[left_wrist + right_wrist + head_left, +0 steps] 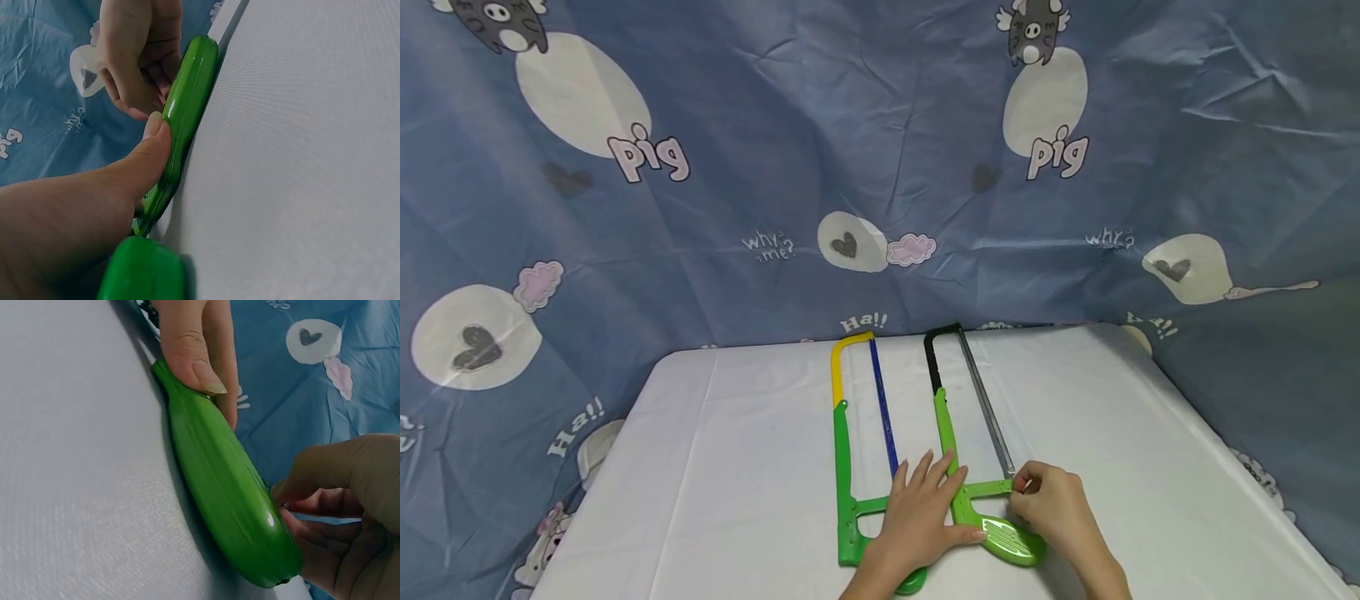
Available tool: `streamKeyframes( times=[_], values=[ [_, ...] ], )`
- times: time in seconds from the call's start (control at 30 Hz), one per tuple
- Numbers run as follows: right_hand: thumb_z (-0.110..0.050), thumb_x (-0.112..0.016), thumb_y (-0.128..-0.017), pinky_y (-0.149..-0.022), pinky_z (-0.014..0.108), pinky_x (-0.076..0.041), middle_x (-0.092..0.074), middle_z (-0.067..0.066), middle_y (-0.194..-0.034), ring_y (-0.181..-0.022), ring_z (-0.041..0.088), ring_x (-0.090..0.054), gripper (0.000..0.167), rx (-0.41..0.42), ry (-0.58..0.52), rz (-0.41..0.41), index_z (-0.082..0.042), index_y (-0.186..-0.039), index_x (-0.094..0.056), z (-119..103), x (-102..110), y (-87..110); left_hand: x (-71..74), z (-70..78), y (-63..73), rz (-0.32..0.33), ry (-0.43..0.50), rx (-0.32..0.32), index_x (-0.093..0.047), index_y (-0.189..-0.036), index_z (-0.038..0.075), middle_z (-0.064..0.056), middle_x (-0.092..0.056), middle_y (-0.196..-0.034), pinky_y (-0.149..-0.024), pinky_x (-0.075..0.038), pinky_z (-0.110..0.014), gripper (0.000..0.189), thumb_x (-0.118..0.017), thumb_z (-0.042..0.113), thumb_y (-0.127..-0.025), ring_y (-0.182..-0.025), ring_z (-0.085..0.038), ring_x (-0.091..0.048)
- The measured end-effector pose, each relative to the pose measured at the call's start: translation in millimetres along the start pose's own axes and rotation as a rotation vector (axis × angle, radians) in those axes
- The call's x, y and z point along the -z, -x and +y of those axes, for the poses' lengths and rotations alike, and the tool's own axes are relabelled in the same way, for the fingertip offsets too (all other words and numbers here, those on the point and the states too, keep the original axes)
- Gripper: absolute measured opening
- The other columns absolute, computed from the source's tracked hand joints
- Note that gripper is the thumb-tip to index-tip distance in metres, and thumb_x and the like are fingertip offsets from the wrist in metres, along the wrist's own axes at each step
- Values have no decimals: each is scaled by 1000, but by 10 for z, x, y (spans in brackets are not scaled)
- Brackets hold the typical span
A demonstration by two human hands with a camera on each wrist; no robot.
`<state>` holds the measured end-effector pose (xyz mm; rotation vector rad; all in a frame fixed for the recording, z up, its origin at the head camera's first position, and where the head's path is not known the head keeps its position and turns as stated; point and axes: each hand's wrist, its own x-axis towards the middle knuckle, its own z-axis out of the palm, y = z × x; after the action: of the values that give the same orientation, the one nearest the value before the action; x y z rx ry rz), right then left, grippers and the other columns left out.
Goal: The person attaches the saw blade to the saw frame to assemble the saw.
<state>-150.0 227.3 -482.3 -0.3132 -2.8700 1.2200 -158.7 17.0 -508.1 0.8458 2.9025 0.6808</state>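
Two hacksaws lie side by side on the white-covered table. The light green hacksaw has a black front bow and a grey blade. My left hand rests across its frame with fingers spread, the thumb on its handle. With thumb and fingers, my right hand pinches a small metal fitting at the handle end of the blade; the fingers mostly hide it. To the left lies the darker green hacksaw with a yellow bow and blue blade, partly under my left hand and forearm.
White cloth covers the table, which extends to both sides of the saws. Behind it hangs a blue printed curtain, which also drops down along both table sides. The bow ends of both saws lie near the table's far edge.
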Motion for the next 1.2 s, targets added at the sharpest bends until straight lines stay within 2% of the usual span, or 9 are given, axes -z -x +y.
streamKeyframes(
  times=[0.4, 0.6, 0.97, 1.2],
  values=[
    [-1, -71, -67, -50, 25, -52, -63, 3, -64, -56, 15, -61, 11, -46, -155, -35, -6, -77, -68, 67, 23, -25, 7, 2, -11, -10, 0, 16, -46, -150, 22, -4, -33, -163, -117, -20, -66, 83, -61, 70, -83, -151, -35, -28],
    [2, -70, -69, -54, 27, -57, -67, 7, -68, -59, 19, -67, 12, -68, -287, -63, 0, -81, -67, 119, 15, -46, -6, -4, -9, -13, 5, 15, -46, -150, 22, -4, -32, -163, -118, -19, -66, 84, -61, 70, -83, -151, -35, -27],
    [4, -65, -76, -63, 33, -61, -69, 11, -74, -67, 21, -70, 17, -50, -498, -207, 11, -92, -63, 272, 53, -112, 1, 0, -11, -13, 4, 17, -45, -151, 22, -3, -32, -163, -118, -20, -65, 84, -62, 70, -83, -151, -35, -27],
    [3, -64, -80, -65, 33, -62, -69, 10, -75, -68, 18, -71, 16, -47, -575, -271, 12, -93, -60, 350, 68, -143, 11, -1, -9, -23, 17, 21, -44, -151, 22, -3, -31, -164, -118, -19, -65, 85, -62, 70, -83, -151, -35, -26]
  ],
)
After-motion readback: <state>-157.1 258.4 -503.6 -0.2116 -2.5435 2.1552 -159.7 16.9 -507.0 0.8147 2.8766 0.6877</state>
